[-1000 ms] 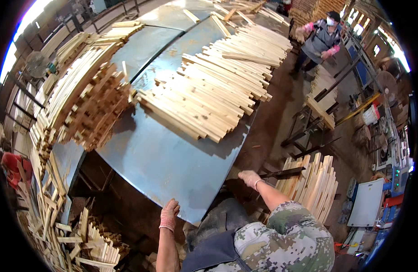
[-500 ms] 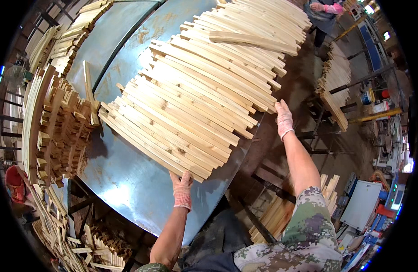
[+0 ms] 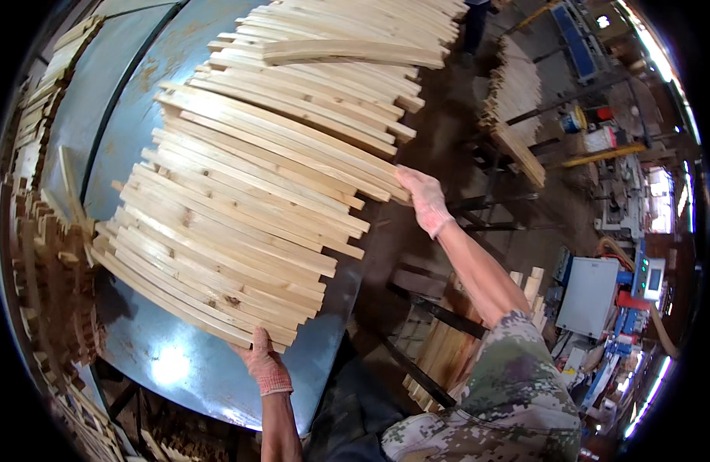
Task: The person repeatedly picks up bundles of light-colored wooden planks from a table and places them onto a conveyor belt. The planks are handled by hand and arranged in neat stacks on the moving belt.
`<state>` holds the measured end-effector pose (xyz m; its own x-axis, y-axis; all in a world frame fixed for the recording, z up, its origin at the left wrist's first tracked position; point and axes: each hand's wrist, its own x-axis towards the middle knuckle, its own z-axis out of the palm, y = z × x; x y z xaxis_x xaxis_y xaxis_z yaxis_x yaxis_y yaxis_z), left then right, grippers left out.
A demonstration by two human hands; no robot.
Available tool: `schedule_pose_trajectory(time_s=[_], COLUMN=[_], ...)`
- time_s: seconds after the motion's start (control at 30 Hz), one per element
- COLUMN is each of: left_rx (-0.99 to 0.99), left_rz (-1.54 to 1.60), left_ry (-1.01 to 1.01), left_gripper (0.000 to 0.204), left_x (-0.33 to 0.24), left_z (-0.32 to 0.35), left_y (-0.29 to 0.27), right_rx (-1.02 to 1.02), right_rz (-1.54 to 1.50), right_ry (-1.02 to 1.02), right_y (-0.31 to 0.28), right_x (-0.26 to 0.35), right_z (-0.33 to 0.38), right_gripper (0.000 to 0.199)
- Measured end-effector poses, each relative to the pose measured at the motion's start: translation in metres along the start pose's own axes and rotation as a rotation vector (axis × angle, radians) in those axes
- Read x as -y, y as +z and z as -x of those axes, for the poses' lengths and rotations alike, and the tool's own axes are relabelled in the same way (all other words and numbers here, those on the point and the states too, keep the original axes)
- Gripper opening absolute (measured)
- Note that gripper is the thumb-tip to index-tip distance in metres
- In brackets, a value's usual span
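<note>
Long pale wooden strips (image 3: 216, 208) lie side by side across a shiny metal table (image 3: 216, 385). A narrow dark gap divides the near group from the strips farther back. At the near edge of this group my left hand (image 3: 264, 366), in a thin pinkish glove, grips the outermost strips, thumb up and fingers partly hidden. My right hand (image 3: 426, 202), gloved alike, is closed on the right ends of the strips beside the gap; its fingertips are partly hidden. One thicker wooden piece (image 3: 347, 52) lies across the far strips.
Stacked wooden pieces (image 3: 51, 285) stand along the left side. More boards (image 3: 439, 346) rest low beside a dark metal bar (image 3: 439, 312) at right. Farther right are a grey box (image 3: 589, 296) and another wood stack (image 3: 516, 96). A person's dark-clothed legs (image 3: 475, 29) show at the back.
A gap has opened between the near strips and those behind. My right hand has closed in on the strip ends. The whole view has shifted, so the strips appear farther left.
</note>
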<state>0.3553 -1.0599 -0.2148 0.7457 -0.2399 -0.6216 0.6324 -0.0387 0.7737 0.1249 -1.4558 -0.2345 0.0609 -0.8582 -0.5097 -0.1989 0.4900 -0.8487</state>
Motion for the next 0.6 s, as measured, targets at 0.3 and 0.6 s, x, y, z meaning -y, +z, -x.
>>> schedule_pose_trajectory(time_s=[0.3, 0.6], left_rx=[0.035, -0.176], left_rz=[-0.35, -0.134], left_ry=[-0.113, 0.059], left_gripper=[0.089, 0.059], left_x=[-0.052, -0.06], left_z=[-0.075, -0.179], left_y=[-0.097, -0.106], right_rx=[0.221, 0.501], right_rz=[0.108, 0.782], right_ry=[0.023, -0.687], right_y=[0.011, 0.104], right_x=[-0.066, 0.029], right_z=[0.068, -0.012], right_gripper=[0.049, 0.045])
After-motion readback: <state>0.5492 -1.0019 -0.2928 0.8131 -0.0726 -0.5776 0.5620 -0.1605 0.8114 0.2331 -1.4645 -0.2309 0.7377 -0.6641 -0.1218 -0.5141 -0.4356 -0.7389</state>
